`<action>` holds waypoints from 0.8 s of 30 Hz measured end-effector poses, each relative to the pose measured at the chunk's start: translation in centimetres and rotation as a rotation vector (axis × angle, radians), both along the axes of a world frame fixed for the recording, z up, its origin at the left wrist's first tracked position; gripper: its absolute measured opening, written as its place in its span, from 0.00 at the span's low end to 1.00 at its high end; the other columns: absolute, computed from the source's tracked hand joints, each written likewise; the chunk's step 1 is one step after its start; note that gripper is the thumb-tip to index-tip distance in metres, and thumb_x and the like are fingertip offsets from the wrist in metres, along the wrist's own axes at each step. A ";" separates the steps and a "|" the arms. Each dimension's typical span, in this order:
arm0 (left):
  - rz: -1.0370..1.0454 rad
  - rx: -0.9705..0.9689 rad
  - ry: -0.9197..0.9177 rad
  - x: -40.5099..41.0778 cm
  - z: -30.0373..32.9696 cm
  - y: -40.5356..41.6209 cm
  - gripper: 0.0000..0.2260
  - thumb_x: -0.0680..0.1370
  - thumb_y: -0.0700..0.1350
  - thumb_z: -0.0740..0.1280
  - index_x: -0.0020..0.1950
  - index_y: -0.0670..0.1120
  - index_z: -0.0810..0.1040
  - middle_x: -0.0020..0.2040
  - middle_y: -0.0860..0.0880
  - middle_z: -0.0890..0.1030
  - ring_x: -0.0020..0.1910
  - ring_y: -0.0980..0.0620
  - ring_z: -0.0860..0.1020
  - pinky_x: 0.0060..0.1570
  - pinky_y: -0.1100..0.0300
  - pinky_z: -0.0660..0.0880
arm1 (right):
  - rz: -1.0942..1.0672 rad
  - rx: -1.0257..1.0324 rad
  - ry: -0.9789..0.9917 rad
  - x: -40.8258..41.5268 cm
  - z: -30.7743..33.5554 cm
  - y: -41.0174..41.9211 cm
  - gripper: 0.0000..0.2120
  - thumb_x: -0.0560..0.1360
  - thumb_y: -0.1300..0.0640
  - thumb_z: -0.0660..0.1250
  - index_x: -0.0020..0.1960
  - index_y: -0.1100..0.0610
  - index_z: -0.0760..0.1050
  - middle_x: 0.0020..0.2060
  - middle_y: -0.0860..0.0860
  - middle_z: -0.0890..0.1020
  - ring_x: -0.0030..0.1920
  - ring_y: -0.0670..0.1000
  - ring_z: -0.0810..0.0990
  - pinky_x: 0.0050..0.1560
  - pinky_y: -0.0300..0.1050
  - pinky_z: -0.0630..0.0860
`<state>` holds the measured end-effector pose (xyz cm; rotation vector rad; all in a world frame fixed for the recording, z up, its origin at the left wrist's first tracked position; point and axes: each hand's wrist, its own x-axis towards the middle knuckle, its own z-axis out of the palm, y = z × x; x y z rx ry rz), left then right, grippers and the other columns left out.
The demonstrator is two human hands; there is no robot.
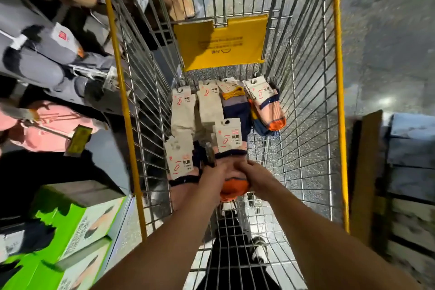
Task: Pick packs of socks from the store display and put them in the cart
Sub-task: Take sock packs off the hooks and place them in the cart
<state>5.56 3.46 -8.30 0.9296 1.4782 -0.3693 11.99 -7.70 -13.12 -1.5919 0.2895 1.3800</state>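
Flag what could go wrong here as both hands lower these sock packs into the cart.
The left hand and right hand share one bunch of sock packs; the loose pack dangling at the left may slip. Dropped packs could also scatter the tidy row on the cart floor.

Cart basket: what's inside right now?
Inside the cart, sock packs lie at the far end: two beige, a navy-and-yellow, an orange-toed stack. Both hands, left and right, hold more packs, hiding whatever lies beneath.
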 end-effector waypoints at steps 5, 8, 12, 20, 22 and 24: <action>-0.021 -0.211 -0.115 -1.6 2.6 0.2 0.13 0.80 0.49 0.69 0.62 0.44 0.78 0.51 0.41 0.85 0.46 0.42 0.82 0.38 0.54 0.81 | -0.072 0.040 0.023 0.2 3.6 -1.9 0.16 0.80 0.52 0.68 0.63 0.61 0.75 0.52 0.60 0.85 0.46 0.58 0.86 0.43 0.49 0.83; -0.038 -0.284 -0.218 -2.1 5.2 0.2 0.08 0.82 0.48 0.66 0.52 0.44 0.79 0.36 0.45 0.86 0.36 0.46 0.83 0.32 0.57 0.80 | -0.090 0.069 -0.019 0.2 6.3 -2.7 0.21 0.77 0.51 0.71 0.64 0.63 0.74 0.54 0.62 0.85 0.52 0.61 0.85 0.56 0.55 0.82; -0.009 -0.359 -0.400 -3.1 9.3 -0.3 0.12 0.78 0.49 0.68 0.56 0.43 0.80 0.43 0.42 0.87 0.38 0.45 0.84 0.42 0.55 0.82 | -0.077 0.103 -0.145 -0.3 11.7 -3.2 0.13 0.79 0.58 0.67 0.61 0.65 0.76 0.56 0.65 0.83 0.50 0.58 0.84 0.51 0.47 0.82; 0.006 -0.238 -0.793 -9.0 19.5 -1.9 0.31 0.74 0.55 0.66 0.71 0.36 0.74 0.40 0.48 0.83 0.36 0.52 0.82 0.36 0.59 0.79 | 0.128 0.189 -0.446 -3.7 23.7 -3.3 0.11 0.75 0.49 0.72 0.55 0.53 0.81 0.56 0.54 0.85 0.54 0.53 0.83 0.67 0.56 0.74; 0.051 -0.122 -0.898 -11.0 21.8 -2.4 0.23 0.79 0.55 0.68 0.62 0.37 0.82 0.39 0.49 0.85 0.38 0.54 0.84 0.41 0.59 0.81 | 0.256 0.209 -0.553 -5.2 26.5 -3.2 0.14 0.71 0.42 0.72 0.52 0.48 0.81 0.54 0.48 0.85 0.55 0.51 0.83 0.67 0.57 0.74; 0.049 -0.090 -1.111 -13.6 23.6 -3.3 0.24 0.75 0.54 0.74 0.63 0.39 0.82 0.51 0.46 0.87 0.48 0.51 0.85 0.50 0.56 0.81 | 0.335 0.235 -0.619 -7.4 29.5 -3.2 0.13 0.71 0.40 0.71 0.52 0.45 0.80 0.54 0.44 0.85 0.56 0.49 0.82 0.67 0.53 0.73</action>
